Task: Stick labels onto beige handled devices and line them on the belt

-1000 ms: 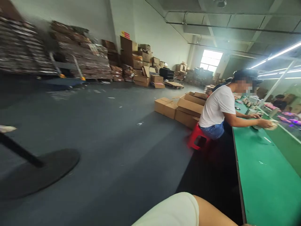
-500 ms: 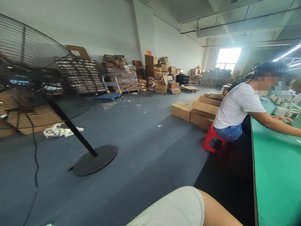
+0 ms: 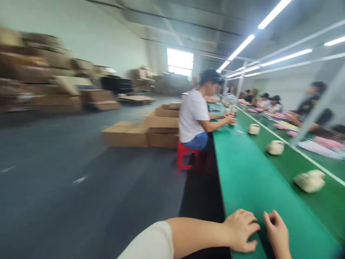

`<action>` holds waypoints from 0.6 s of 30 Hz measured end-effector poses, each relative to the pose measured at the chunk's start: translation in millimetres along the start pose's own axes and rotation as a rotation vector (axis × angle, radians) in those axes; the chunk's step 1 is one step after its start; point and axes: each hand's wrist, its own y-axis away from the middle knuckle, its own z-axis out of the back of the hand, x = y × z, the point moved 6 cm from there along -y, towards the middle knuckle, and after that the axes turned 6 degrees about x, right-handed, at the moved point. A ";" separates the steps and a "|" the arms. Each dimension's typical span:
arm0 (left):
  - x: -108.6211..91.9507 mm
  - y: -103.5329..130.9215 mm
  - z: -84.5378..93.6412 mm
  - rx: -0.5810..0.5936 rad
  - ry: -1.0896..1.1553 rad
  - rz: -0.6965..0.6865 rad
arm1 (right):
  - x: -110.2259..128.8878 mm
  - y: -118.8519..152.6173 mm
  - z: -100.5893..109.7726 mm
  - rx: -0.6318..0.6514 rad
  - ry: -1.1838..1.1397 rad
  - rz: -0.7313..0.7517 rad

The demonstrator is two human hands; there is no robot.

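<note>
In the head view, a bright green table [image 3: 242,172] is running away from the wearer, and a darker green strip [image 3: 289,163] is lying along its right side. A white rail [image 3: 304,160] is bordering the strip. Fluorescent lights [image 3: 275,13] are glowing overhead, and a window [image 3: 180,62] is shining at the far end. Beside the table, a person in a white shirt [image 3: 194,113] is sitting on a red stool [image 3: 185,158] and handling a small, blurred item. Cardboard boxes [image 3: 126,133] are standing behind the stool, and more people [image 3: 314,104] are working beyond the rail near pink pieces [image 3: 327,142].

Three cream-coloured items are resting in a spaced row on the strip. The nearest cream item [image 3: 309,181] is lying ahead and to the right of the hands, its long axis stretching roughly left to right in the view. Blur is hiding which end is its front.

The left hand [image 3: 241,230] is hovering or resting at the table's near edge, palm down, fingers parted and bent. The right hand [image 3: 277,232] is curling loosely just beside it; whether it is gripping anything cannot be told.
</note>
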 end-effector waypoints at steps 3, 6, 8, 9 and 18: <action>2.3 4.2 3.1 -0.012 0.094 0.037 | 22.9 5.4 6.1 -0.061 -0.120 -0.033; 3.1 4.5 4.3 0.015 0.087 0.000 | 43.1 5.5 14.2 -0.008 -0.141 -0.084; 2.2 5.9 3.9 0.016 0.037 -0.047 | 59.1 15.7 22.5 0.156 -0.091 -0.040; 1.8 6.9 3.8 0.006 0.010 -0.074 | 67.0 26.0 29.8 0.231 -0.044 -0.001; 9.9 9.5 2.7 -0.102 -0.143 -0.280 | 43.2 174.9 119.8 0.226 0.314 -0.241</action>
